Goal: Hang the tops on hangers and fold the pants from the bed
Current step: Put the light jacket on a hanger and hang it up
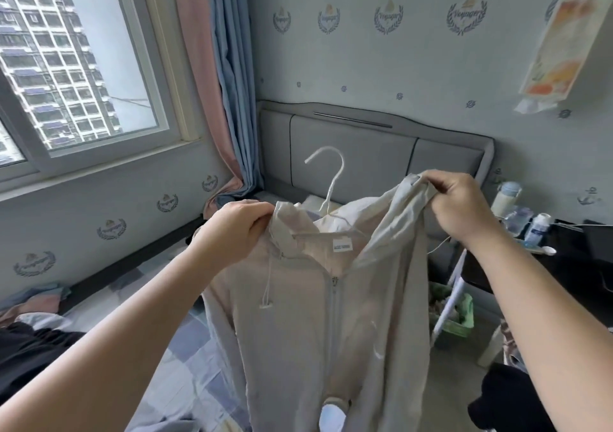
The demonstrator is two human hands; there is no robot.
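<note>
Held in the air over the bed (185, 348), facing the camera: one pale beige hooded jacket (298, 315).

- Left hand (238, 229): fingers curled over the jacket's edge at the collar, pinching the cloth.
- Right hand (461, 206): closed on a bunch of the same jacket's cloth at the other side, held somewhat higher than the left, so that side of the jacket is drawn up and outward.
- White hanger (328, 179): its hook rises above the neck opening between the two hands, and its lower part lies inside the collar. How far its arms sit within the shoulders cannot be told (cloth covers them).
- Jacket front: the zip is closed to just below the neck. A white label (342, 248) shows inside the collar, and one drawstring (267, 285) hangs at the left of the zip. The lower hem is out of view.

Surroundings:
- The bed carries a checked blue-grey sheet, and a dark garment (30, 358) lies on it at the far left.
- A grey padded headboard (365, 153) stands against the patterned wall behind the jacket.
- A window (83, 66) is at upper left, with a pink-and-blue curtain (229, 83) beside it.
- A dark desk (564, 252) at the right carries bottles (539, 229), with a green basket (461, 315) on the floor near it.
</note>
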